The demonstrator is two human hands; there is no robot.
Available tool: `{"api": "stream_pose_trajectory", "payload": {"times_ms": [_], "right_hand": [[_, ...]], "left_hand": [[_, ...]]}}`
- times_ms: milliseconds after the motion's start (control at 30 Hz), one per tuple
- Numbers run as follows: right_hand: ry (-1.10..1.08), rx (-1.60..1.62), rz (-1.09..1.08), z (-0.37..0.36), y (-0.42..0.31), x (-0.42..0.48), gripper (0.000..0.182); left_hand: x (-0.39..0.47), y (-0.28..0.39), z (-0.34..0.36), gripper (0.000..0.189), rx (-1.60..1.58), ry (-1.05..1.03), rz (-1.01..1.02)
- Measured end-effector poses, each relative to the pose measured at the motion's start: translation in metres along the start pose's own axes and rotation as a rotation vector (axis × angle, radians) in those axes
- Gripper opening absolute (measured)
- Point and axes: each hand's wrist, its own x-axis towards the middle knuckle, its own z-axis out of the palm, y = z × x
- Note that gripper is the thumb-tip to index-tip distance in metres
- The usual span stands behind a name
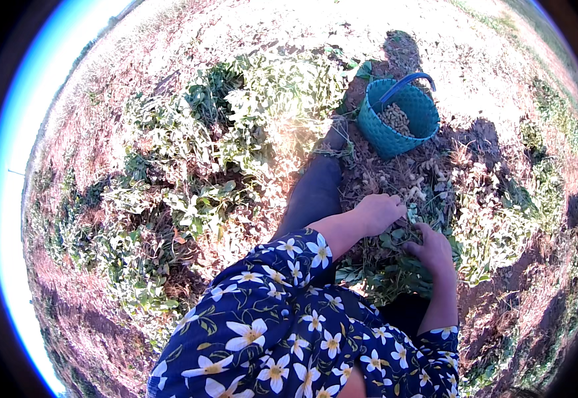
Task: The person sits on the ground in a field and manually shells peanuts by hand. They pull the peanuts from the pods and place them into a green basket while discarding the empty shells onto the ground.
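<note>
My left hand [379,214] is curled palm-down over the root end of a pulled peanut plant, its fingers closed at the roots; exactly what they pinch is hidden. Close by on the right, my right hand [434,251] has thumb and forefinger spread beside the stems and leaves of the peanut plants [393,268]. Whether its other fingers grip anything cannot be seen. Pale peanut pods [415,190] show among the roots just beyond both hands. Farther ahead, a teal woven basket [393,137] with a blue handle contains peanut pods [396,119].
My leg in dark trousers [314,191] stretches forward left of the hands. Heaped peanut plants [209,164] cover the ground to the left, and more leafy plants [498,219] lie on the right. Sunlit dry soil and plant litter surround the basket.
</note>
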Motion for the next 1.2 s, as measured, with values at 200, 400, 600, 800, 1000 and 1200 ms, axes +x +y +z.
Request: {"api": "stream_pose_trajectory", "payload": {"times_ms": [200, 400, 600, 800, 1000, 1200], "right_hand": [[-0.006, 0.003, 0.001, -0.001, 0.000, -0.001, 0.055], [-0.029, 0.011, 0.026, -0.005, -0.005, -0.002, 0.056], [-0.021, 0.015, 0.028, -0.003, -0.005, -0.003, 0.056], [0.097, 0.061, 0.010, -0.006, 0.006, 0.002, 0.055], [0.292, 0.001, -0.055, -0.007, 0.025, -0.001, 0.045], [0.542, -0.024, -0.038, -0.009, 0.040, 0.001, 0.031]], "left_hand": [[0.000, -0.002, 0.004, 0.026, 0.003, 0.015, 0.011], [0.000, -0.001, 0.001, 0.033, 0.001, -0.034, -0.037], [-0.001, -0.002, 0.000, 0.034, -0.023, -0.059, -0.081], [0.005, -0.005, 0.005, 0.025, -0.058, 0.050, -0.113], [0.006, -0.003, 0.000, 0.011, -0.328, 0.306, -0.078], [-0.003, 0.014, -0.011, 0.008, -0.259, 0.246, 0.166]]}}
